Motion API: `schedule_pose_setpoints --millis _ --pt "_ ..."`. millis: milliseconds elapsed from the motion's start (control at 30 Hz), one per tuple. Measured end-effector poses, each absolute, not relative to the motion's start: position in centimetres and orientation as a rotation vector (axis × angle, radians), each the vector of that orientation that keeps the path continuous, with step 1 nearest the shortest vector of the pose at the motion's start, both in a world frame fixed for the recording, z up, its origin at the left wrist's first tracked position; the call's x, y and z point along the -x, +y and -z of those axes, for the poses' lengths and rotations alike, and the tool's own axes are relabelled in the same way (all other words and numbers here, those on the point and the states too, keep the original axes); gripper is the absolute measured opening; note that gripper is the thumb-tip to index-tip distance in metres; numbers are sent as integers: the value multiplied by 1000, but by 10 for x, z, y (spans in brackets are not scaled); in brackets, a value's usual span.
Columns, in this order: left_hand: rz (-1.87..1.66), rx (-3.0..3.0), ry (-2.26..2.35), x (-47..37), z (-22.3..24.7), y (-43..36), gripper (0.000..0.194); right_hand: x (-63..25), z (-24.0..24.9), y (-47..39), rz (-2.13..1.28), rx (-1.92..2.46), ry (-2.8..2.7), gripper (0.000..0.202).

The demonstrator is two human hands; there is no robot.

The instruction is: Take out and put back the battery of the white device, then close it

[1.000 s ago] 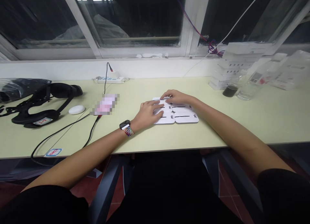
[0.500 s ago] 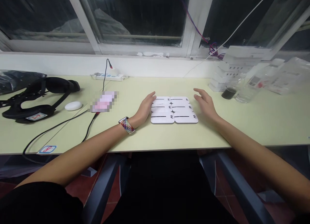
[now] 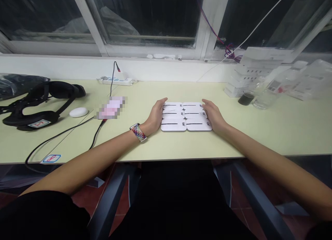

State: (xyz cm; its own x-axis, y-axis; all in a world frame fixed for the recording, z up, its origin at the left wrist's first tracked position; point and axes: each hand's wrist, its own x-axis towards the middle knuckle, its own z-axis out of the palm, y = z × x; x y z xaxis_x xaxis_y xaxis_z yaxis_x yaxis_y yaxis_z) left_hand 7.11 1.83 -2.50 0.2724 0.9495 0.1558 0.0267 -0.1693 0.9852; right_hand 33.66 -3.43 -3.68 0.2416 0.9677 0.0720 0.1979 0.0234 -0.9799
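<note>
Several white cards with rounded corners lie flat in a compact block, two columns wide and three rows deep; one is the near-right card (image 3: 198,127). Each carries a thin black line and a W-like mark. Along the block's left edge rests my left hand (image 3: 156,116), fingers extended, a colourful woven watch band at its wrist. My right hand (image 3: 214,118) lies against the right edge, its fingers stretched forward and the thumb side over the cards' border. Neither hand is wrapped round a card. Parts of the outer edges are hidden by the hands.
Left on the pale table (image 3: 145,150) are a black headset (image 3: 31,124), a white oval object (image 3: 78,112), a blurred-out phone (image 3: 111,108) on a cable and a power strip (image 3: 118,81). At right stand white boxes (image 3: 249,74), a dark-filled cup (image 3: 246,98) and a clear bottle (image 3: 267,96).
My right hand has moved left, from beside the cards to touching their right edge. My left hand stays at the left edge, and the card block looks nearly unchanged.
</note>
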Motion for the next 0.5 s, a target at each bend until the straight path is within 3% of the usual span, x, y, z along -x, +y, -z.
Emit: schedule_pose_setpoints --millis 233,500 --pt "-1135 -1346 908 -73 29 22 64 -326 25 -42 -946 1424 -1115 46" --pt "-1178 -1369 915 -71 38 31 43 -327 27 -40 -890 1444 -1142 45"
